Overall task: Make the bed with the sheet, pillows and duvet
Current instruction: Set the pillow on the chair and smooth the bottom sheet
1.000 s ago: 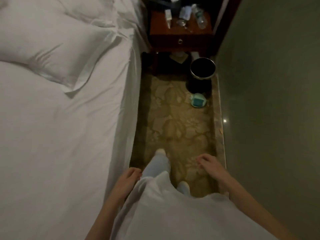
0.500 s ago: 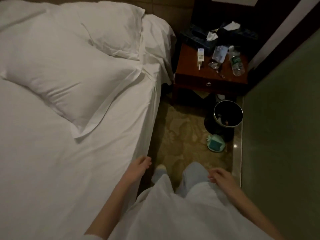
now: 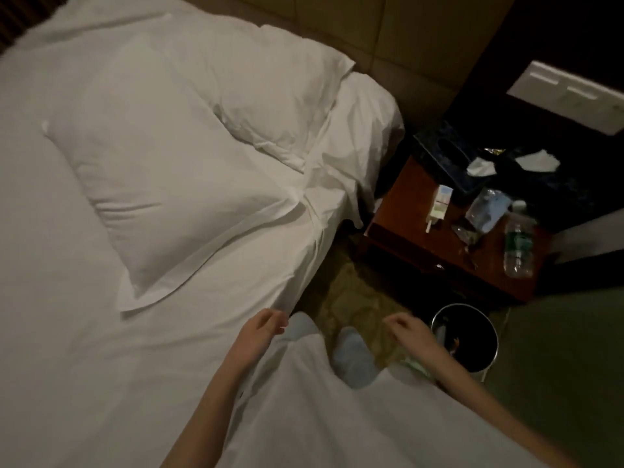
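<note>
Looked like the pillow step to me: the sheet (image 3: 189, 359) was already spread flat over the bed, and two pillows (image 3: 175, 197) lay up ahead and to the left of the left hand (image 3: 261, 331), one overlapping the other and both kind of skewed. No duvet anywhere in view. Both hands were empty, fingers loosely curled, gripping nothing. The left hand hung right at the bed's edge, maybe brushing the sheet, hard to tell. The right hand (image 3: 403, 327) hovered over the floor, just beside a bin (image 3: 472, 359) on its right. My guess for the next move: reach forward and left, straighten the pillows against the headboard, then go find the duvet. Room was dim and tight. A small wooden desk (image 3: 405, 228) stood ahead of the right hand, cluttered with a bottle (image 3: 518, 246), a carton (image 3: 440, 202) and tissues. Patterned carpet underfoot.
</note>
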Available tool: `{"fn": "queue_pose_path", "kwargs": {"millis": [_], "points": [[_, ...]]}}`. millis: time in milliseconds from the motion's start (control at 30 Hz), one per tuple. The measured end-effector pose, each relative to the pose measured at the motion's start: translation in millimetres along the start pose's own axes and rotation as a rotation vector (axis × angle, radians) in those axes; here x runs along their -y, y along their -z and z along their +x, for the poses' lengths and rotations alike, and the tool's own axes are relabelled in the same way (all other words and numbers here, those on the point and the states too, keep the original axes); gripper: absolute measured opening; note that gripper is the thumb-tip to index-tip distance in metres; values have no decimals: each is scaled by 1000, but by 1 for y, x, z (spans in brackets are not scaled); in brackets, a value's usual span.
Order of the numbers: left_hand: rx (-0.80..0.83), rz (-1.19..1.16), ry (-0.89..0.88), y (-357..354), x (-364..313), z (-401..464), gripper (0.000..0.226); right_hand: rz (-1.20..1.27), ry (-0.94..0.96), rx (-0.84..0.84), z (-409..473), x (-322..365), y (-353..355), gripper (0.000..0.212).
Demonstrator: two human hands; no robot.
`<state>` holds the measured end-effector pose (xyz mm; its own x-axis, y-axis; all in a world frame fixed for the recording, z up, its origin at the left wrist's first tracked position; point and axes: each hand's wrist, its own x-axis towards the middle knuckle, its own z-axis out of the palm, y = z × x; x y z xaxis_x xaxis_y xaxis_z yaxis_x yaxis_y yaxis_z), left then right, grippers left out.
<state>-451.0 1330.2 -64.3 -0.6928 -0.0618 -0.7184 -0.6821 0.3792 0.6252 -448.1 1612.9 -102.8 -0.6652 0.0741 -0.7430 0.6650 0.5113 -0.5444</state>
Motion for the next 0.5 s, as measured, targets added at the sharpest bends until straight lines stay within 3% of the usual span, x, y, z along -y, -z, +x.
{"fn": "queue_pose_path", "kwargs": {"millis": [233,500], "points": [[-176,-187,189,10,-7,39,23,-129,84,199,102,135,24,18],[-235,-318,218,77,-56,121,21,-117,164,288,179,250,-2,13]]}}
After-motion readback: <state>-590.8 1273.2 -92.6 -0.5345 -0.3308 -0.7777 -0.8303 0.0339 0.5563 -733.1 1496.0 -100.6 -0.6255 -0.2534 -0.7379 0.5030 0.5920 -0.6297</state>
